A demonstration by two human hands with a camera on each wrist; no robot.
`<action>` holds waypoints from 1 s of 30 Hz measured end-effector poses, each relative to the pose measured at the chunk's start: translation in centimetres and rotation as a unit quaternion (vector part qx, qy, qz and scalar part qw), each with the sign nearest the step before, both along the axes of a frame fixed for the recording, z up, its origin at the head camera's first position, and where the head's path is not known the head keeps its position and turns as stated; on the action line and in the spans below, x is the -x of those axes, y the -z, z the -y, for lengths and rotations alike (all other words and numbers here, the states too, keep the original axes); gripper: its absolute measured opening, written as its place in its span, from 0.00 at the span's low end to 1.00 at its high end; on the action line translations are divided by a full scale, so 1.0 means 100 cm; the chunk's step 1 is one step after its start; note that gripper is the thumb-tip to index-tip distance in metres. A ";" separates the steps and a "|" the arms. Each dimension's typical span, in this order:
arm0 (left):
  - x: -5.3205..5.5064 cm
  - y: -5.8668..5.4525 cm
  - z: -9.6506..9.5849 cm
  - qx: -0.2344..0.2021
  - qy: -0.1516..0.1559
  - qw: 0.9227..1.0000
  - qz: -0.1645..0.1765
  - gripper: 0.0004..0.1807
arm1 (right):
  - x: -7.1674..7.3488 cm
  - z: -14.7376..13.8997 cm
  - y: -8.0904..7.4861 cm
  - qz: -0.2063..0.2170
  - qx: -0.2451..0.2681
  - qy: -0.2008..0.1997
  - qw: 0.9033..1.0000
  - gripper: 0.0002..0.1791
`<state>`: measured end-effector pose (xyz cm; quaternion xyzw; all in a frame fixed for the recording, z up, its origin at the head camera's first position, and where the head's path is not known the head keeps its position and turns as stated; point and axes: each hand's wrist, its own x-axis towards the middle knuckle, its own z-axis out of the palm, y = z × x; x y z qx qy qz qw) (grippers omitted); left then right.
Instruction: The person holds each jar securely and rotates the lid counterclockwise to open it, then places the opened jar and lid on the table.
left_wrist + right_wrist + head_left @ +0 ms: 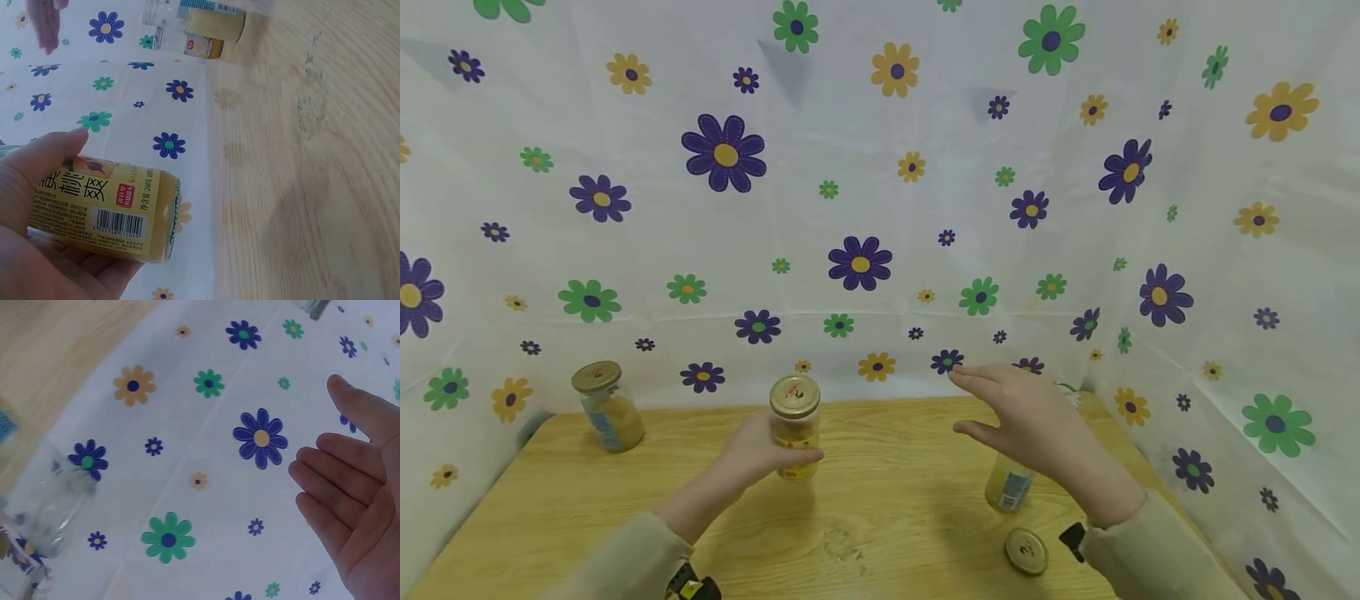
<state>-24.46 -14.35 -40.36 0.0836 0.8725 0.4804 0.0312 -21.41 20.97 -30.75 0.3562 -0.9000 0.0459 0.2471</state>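
One loose lid [1026, 552] lies on the surface [917, 542], nearest the wearer and to the right. Just beyond it, the right jar [1009, 483] stands partly hidden by the right hand [1026, 412]; in the right wrist view its upper glass appears uncapped. The right hand is raised, fingers extended and thumb apart; this grip holds nothing. The left hand [752, 454] has its grip clamped round the body of the held jar [796, 429], left of centre. The held jar is near upright, with its top lid [795, 396] fitted, and appears lifted off the surface. Farther back, the far jar [613, 417] stands capped at the left, near the rear edge. A back jar [203, 45] shows in part behind the right jar in the left wrist view. The flowered curtain [850, 150] closes off the rear.

Step in hand, by judgement: positioning the held jar with the left hand. The next move probably calls for the right grip to close on the top lid while the left hand prevents rotation.
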 end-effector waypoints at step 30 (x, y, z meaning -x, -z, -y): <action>-0.024 0.007 -0.057 -0.018 0.142 0.990 -0.009 0.35 | -0.013 0.074 -0.019 -0.024 -0.012 -0.125 0.992 0.33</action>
